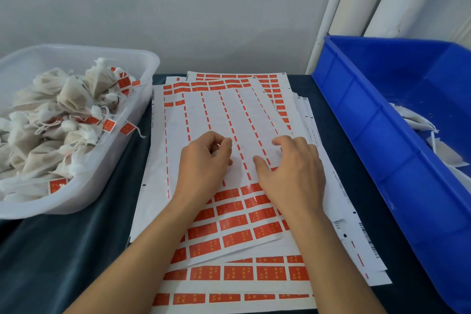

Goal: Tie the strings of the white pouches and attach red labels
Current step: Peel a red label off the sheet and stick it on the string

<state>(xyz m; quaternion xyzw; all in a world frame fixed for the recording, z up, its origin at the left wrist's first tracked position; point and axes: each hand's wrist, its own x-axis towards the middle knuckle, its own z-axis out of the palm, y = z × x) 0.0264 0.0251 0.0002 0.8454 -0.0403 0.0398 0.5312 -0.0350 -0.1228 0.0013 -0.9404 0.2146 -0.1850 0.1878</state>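
1. Finished work piles up left of the label sheets [229, 120]: a clear tub [142, 58] holds a heap of white pouches [61, 120], their necks gathered and strings knotted; red labels [109, 125] hang from many of them, though not every pouch in the heap shows one.

2. Right of the sheets, a blue bin [356, 115] holds a few flat white pouches [443, 153] along its right side; these look untied and unlabelled, and judging by how much bare floor the bin shows, the remaining stock appears small.

3. The top sheet is stripped through its middle, leaving bare backing and thin red strips; full rows of labels remain on its near part and on the sheets fanned out beneath it across the dark worktop [63, 250].

4. Over the stripped part of the top sheet, the left hand [204, 160] has its fingers curled in towards the thumb; whether they pinch a label or string cannot be told; the right hand [293, 168] lies beside it, fingers loosely spread and resting on the sheet, holding nothing visible.

5. No pouch lies on the sheets; the next one probably has to come from the blue bin.
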